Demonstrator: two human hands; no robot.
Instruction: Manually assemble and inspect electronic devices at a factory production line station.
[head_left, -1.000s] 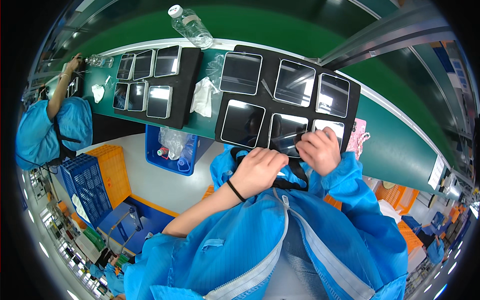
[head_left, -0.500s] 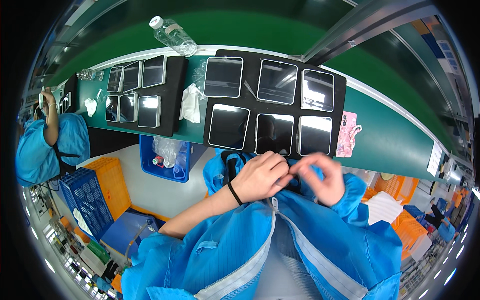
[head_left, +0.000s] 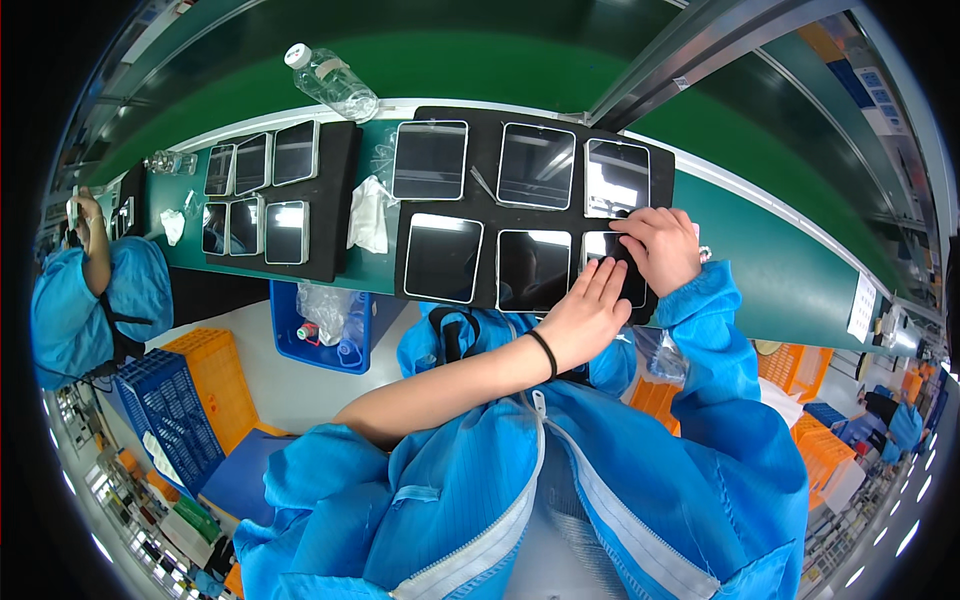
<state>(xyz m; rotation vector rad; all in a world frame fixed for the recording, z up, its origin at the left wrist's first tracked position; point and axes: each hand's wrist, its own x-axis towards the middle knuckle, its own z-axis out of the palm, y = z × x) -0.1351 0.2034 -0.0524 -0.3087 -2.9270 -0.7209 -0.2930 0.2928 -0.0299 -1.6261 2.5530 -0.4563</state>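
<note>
My left hand (head_left: 588, 318), with a black band at the wrist, lies with fingers stretched flat over the near right tablet-like device (head_left: 634, 288). That device has a dark glossy screen and a pale rim. At its far edge, my right hand (head_left: 662, 248) has bent fingers, thumb and fingertips drawn together; whatever they may pinch is hidden. Just beyond them is another dark-screened device (head_left: 616, 178). Several more, such as the near middle device (head_left: 534, 270) and the near left device (head_left: 443, 258), lie in two rows on a black mat (head_left: 487, 215).
White cloth (head_left: 369, 215) and clear plastic lie left of the mat. A second black mat (head_left: 338, 190) bears more devices. Behind stands a tilted clear bottle (head_left: 335, 84). A blue bin (head_left: 322, 362) hangs below the bench edge. At far left, a co-worker's sleeve (head_left: 140, 285) shows.
Both hands have moved from close in front of my chest, forward and right onto the near right device. My left fingers have straightened. The pink phone is now mostly covered by my right hand.
</note>
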